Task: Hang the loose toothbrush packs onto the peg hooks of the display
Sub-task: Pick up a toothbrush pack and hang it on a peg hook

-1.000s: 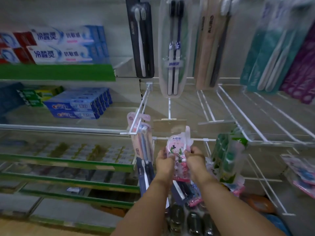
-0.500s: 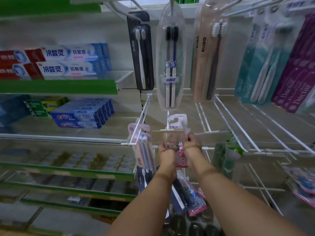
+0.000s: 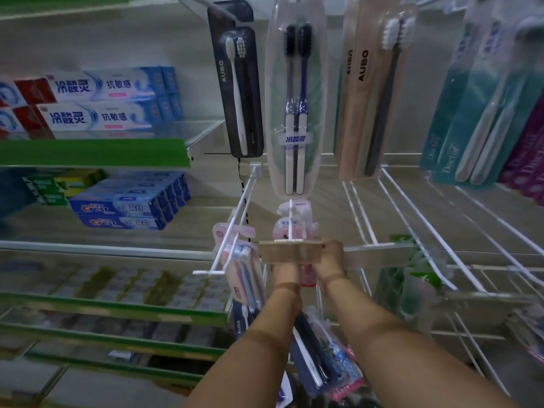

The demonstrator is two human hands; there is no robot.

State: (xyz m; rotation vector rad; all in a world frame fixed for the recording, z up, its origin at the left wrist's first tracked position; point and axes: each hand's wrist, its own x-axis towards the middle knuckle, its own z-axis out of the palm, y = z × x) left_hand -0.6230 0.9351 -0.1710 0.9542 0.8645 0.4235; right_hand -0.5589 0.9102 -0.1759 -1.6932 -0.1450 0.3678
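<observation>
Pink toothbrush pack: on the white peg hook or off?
On, apparently: the small pink toothbrush pack sits behind the cardboard price tag, the white wire peg hook crossing its top. The hole itself is blurred.

pink pack (image 3: 281, 229) now raised and slid onto peg hook (image 3: 290, 208).

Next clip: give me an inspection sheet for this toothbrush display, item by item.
Surface: no table; back panel carrying wire hooks.
Job's things: pink toothbrush pack raised at the centre peg hook, behind its tan label plate; threaded or not, cannot tell.
Clutter: loose packs heaped below the arms.
Hands: left hand and right hand both grip the pack, partly hidden by the plate.
Cables: thin dark cord down the panel.
Surroundings: toothpaste boxes on green-edged shelves; hung packs above.
</observation>
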